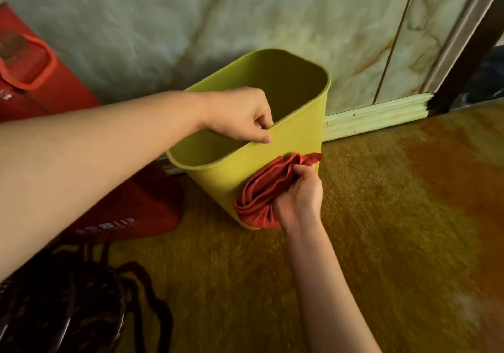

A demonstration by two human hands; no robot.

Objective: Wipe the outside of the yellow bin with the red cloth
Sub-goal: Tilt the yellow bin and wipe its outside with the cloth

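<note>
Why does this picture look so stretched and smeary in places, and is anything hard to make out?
Head view: the wide-angle lens bends the wall's lines and swells the near left forearm; the carpet at right is smeared by motion blur; the dark object at bottom left is too blurred to name; warm, dim light gives everything a yellow cast; the yellow bin, red cloth, left hand and right hand stay fairly sharp.

White print on the red container (141, 216) is too blurred to read.
</note>
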